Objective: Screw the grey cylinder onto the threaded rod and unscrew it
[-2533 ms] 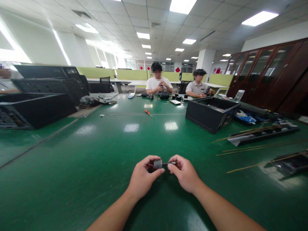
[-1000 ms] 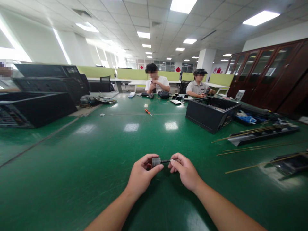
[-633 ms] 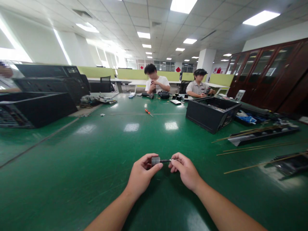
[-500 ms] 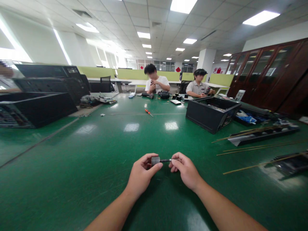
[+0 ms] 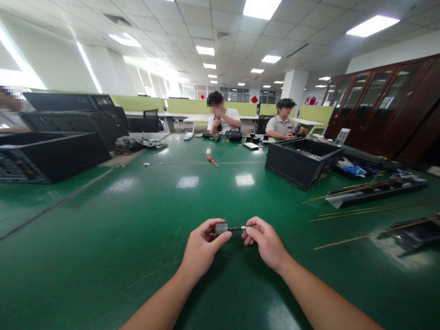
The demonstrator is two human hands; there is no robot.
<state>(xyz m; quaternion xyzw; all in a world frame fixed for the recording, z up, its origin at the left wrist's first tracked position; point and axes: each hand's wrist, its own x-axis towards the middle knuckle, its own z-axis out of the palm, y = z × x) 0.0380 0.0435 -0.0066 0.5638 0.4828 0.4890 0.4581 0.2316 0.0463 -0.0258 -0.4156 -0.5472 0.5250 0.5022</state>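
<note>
A short grey cylinder [image 5: 222, 228] sits between the thumb and fingers of my left hand [image 5: 202, 247]. From its right side a thin dark shaft [image 5: 236, 228] runs level toward my right hand [image 5: 263, 240]. My right thumb and fingers pinch the shaft's silvery end [image 5: 244, 228], partly covering it. Both hands are above the green tabletop [image 5: 220, 284], near the middle of the view. The exact kind of this part is too small to make out.
An orange-handled screwdriver [image 5: 211, 160] lies ahead. Black computer cases [image 5: 292, 165] stand at right and left [image 5: 68, 156]. Thin yellowish rods [image 5: 357, 238] and a metal tray [image 5: 374, 192] lie at right. Two people [image 5: 225, 119] sit across the table; another is partly visible at far left.
Almost nothing differs. Both hands hold the part in nearly the same place, with only a very slight shift. The person across in white has moved a hand slightly.
</note>
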